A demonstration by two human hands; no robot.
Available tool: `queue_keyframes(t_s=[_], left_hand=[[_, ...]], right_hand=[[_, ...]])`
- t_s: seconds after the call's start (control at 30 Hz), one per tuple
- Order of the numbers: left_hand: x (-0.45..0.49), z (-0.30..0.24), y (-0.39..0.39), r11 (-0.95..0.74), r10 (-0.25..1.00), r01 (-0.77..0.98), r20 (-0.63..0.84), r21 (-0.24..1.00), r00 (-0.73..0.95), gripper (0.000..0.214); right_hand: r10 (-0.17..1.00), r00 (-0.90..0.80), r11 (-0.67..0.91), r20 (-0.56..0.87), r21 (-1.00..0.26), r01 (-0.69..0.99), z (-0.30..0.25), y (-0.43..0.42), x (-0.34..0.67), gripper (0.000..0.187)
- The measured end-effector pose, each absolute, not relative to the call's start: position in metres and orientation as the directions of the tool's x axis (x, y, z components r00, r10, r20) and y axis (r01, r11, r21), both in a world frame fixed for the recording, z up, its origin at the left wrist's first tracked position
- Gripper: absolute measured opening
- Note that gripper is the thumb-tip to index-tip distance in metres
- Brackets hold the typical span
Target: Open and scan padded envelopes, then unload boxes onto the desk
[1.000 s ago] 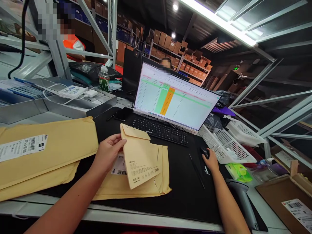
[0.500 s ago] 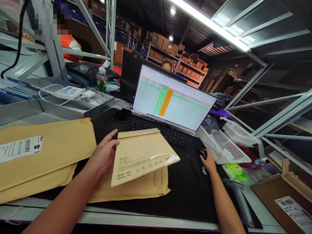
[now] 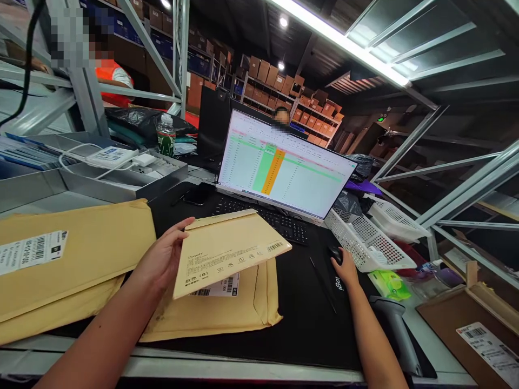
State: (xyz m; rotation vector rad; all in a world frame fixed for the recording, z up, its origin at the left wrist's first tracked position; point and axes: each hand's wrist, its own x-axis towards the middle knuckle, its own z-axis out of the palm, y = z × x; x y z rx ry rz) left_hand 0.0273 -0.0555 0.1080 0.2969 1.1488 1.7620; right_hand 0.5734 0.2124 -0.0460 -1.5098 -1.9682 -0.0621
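Evidently, a flat card packet [image 3: 233, 243] is pinched in the left hand [image 3: 160, 259] over a yellow envelope [image 3: 251, 310].

Its near-left edge sits between thumb and fingers, the packet tilted above the black mat [image 3: 308, 329] on the counter [image 3: 239, 367], while the right hand [image 3: 346, 268] curls around the mouse [image 3: 334, 253]; the packet looks light and fairly stiff, its smooth face perhaps a little slippery and its corners easy to crease, so a gentle grip midway along a side edge, clear of the flap, should suit it.
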Motion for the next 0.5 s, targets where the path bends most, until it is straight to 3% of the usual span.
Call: queue_keyframes(t_s=[0.13, 0.3, 0.5], left_hand=[[0.024, 0.103, -0.053, -0.217, 0.789, -0.498, -0.149, 0.840, -0.595, 0.041], [0.027, 0.099, -0.055, -0.396, 0.643, -0.239, 0.082, 0.886, -0.762, 0.029], [0.030, 0.098, -0.066, -0.402, 0.423, 0.085, 0.268, 0.911, -0.866, 0.024]], right_hand=[[0.858, -0.119, 0.325, 0.500, -0.346, 0.880, -0.046, 0.212, 0.572, 0.060], [0.856, -0.114, 0.319, 0.505, -0.342, 0.884, -0.046, 0.212, 0.571, 0.058], [0.851, -0.121, 0.331, 0.510, -0.344, 0.879, -0.049, 0.213, 0.573, 0.058]])
